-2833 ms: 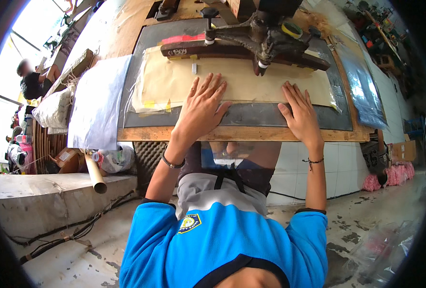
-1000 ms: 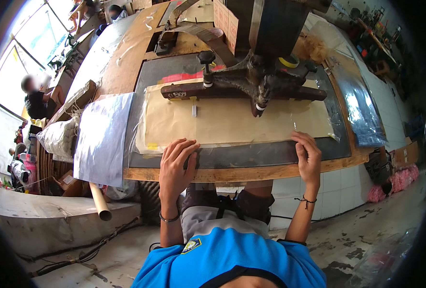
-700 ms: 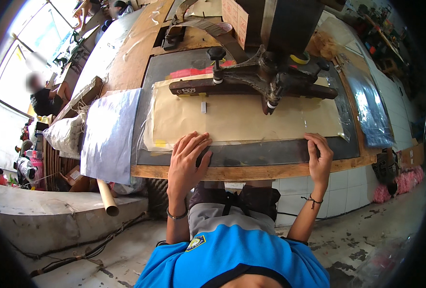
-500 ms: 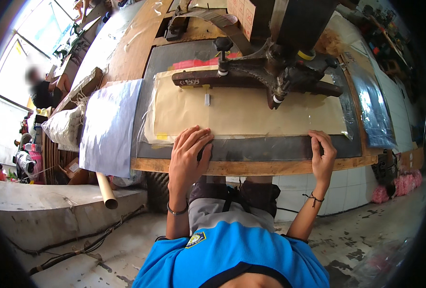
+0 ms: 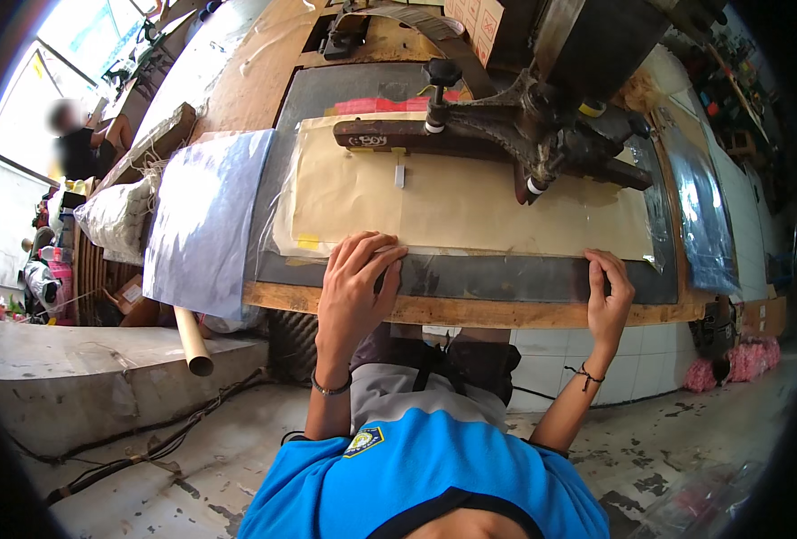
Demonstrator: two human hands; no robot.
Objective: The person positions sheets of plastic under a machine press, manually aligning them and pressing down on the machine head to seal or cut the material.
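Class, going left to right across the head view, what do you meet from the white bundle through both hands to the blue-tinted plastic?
White bundle → pale bluish sheets → left hand → right hand → blue-tinted plastic.

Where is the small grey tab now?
In the head view, the small grey tab lies left of centre on the tan sheet, just below the dark bar.

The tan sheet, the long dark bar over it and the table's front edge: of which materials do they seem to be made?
Tan sheet: probably matte paper; opaque, faintly creased.
Dark bar: metal or wood, unclear; its dull brown surface shows no clear grain.
Table's front edge: most likely wood, dull; brown streaks like grain.
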